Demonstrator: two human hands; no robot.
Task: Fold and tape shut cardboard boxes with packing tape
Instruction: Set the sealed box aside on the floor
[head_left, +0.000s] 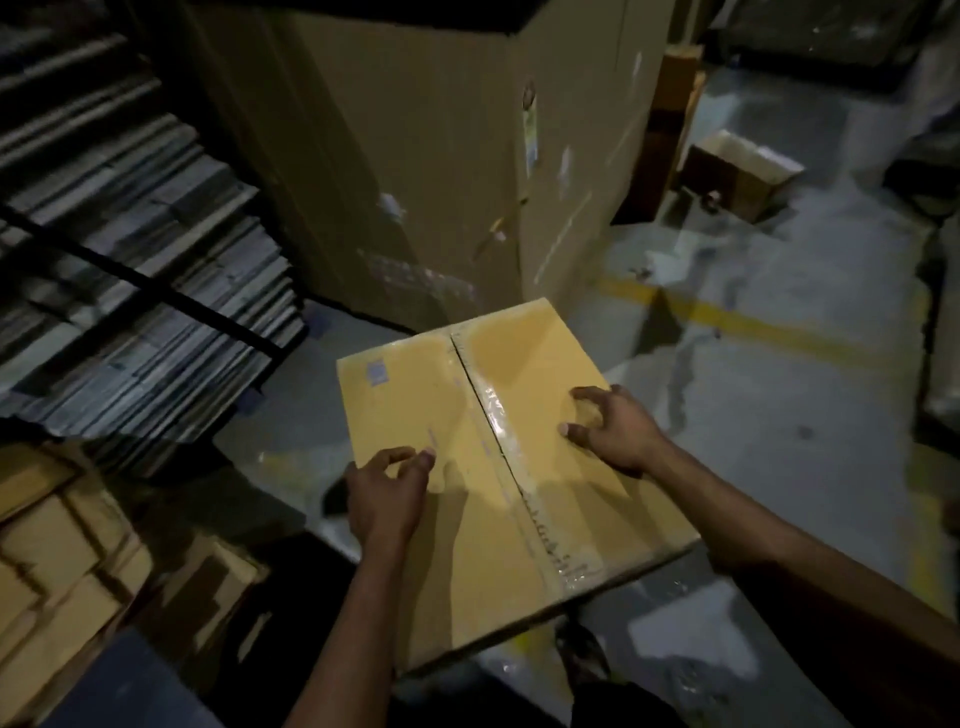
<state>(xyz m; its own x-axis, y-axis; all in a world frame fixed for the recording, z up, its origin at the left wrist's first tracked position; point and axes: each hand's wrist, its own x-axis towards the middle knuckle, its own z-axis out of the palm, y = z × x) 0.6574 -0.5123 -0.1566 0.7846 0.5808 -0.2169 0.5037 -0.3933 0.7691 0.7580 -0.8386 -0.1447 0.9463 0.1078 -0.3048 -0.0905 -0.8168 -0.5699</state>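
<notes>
One closed cardboard box (498, 441) sits in front of the person, its two top flaps meeting at a centre seam covered by one strip of clear packing tape (511, 441). Two hands are on its top. The left hand (387, 493) lies near the left edge, fingers loosely curled, gripping nothing. The right hand (613, 426) rests right of the seam, fingertips bent onto the cardboard, possibly pressing. Behind stands one tall carton (415, 156); at left, a strapped stack of flattened cardboard (130, 260). The concrete floor (779, 415) carries a yellow line (753, 325); the room is dim.
</notes>
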